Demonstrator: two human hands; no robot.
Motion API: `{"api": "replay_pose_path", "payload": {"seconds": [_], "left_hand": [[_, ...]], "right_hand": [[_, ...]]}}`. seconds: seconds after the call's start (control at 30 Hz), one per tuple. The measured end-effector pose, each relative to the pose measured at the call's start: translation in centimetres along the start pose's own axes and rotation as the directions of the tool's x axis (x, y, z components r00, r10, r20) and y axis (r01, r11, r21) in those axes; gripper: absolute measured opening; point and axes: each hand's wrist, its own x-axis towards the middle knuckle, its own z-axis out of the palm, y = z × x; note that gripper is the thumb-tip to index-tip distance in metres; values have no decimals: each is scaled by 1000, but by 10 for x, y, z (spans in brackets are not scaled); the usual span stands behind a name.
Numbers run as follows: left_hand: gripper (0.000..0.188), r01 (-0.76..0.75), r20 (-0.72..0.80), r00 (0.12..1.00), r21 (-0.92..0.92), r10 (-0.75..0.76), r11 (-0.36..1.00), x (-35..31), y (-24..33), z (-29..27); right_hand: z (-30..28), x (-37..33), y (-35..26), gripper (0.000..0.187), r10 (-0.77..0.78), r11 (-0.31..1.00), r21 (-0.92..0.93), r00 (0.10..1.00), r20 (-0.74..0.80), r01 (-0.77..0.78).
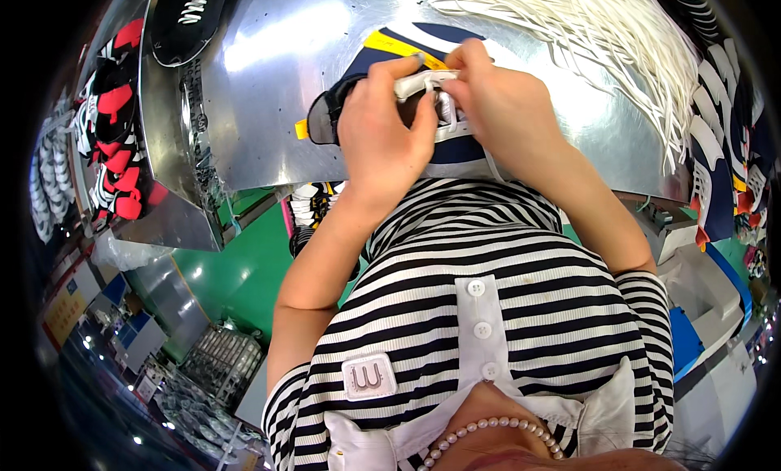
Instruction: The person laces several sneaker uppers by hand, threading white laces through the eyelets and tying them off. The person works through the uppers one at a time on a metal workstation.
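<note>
A navy shoe upper (460,152) with white and yellow bands lies on the metal table in front of me, its grey heel with a yellow tab pointing left. My left hand (386,125) is closed round the collar and the near end of the eyelet strip. The right hand (504,105) pinches a white shoelace (446,109) at the eyelets, its fingertips close to those of the left. Part of the lace crosses the opening, and a length hangs by my right wrist. What lies right between the fingertips is partly hidden.
A large heap of loose white laces (586,32) spreads over the back right of the metal table (268,129). A black shoe upper (189,19) lies at the far left. Red, black and white uppers (118,137) hang beyond the left edge, navy and white ones (716,170) at the right.
</note>
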Motion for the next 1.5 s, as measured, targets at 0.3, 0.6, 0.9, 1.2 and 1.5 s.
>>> {"api": "replay_pose_path", "payload": {"seconds": [0.3, 0.6, 0.9, 1.2, 1.5], "left_hand": [[35, 219, -12, 967, -473, -255, 854, 12, -9, 1], [40, 297, 156, 954, -576, -255, 761, 25, 4, -24], [33, -229, 123, 972, 339, 199, 912, 17, 17, -2], [23, -346, -18, 936, 153, 353, 926, 36, 10, -2], [25, -364, -6, 930, 106, 366, 925, 28, 40, -22]], "right_hand": [[-37, -9, -5, 20, 60, 997, -39, 998, 0, -60], [-11, -14, 48, 19, 256, 966, 119, 927, -273, -232], [-18, -37, 22, 14, 140, 988, 68, 990, -32, -137], [-54, -69, 28, 17, 73, 893, 429, 984, 160, -136], [-33, -33, 18, 16, 283, 530, 774, 933, 223, -346]]}}
